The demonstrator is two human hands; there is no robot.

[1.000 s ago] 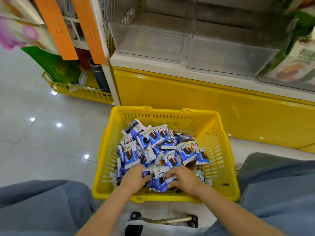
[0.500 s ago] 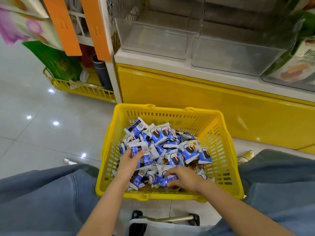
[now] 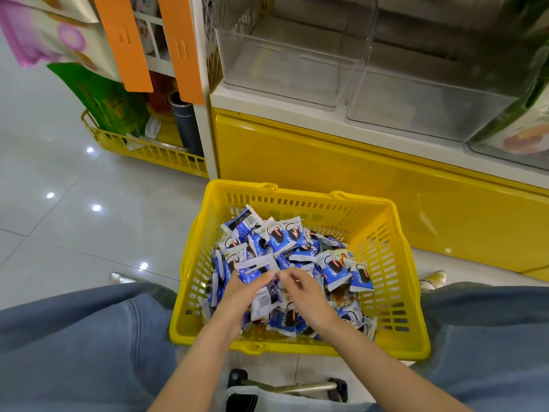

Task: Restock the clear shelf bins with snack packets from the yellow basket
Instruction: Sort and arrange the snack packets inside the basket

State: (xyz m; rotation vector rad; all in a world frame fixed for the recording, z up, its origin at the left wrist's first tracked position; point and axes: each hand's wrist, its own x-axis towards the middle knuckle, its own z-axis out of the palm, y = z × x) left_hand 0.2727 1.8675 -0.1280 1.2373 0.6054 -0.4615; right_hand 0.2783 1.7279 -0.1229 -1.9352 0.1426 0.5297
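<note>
Head view. The yellow basket (image 3: 386, 263) stands on the floor (image 3: 74, 227) at 6 o'clock from frame centre, between the person's two denim-clad legs (image 3: 74, 352). It touches or stands just beside the yellow cabinet base (image 3: 326, 162) at its 12 o'clock side; which one cannot be told.

The snack packets (image 3: 285, 239), blue and white, lie heaped in the basket. The heap is highest toward the 10 o'clock corner.

The left hand (image 3: 240, 295) is over the near half of the heap. Its fingers are curled round a small bunch of snack packets.

The right hand (image 3: 303, 292) is at 3 o'clock of the left hand, nearly touching it. Its fingers are curled and its thumb and fingertips pinch the edge of the same bunch.

Two clear shelf bins sit on the white shelf above the cabinet base. The left bin (image 3: 282, 69) is at 12 o'clock and the right bin (image 3: 430, 105) at 1 o'clock. No packets show in either bin.

Two orange strips (image 3: 181, 49) hang at 11 o'clock.
</note>
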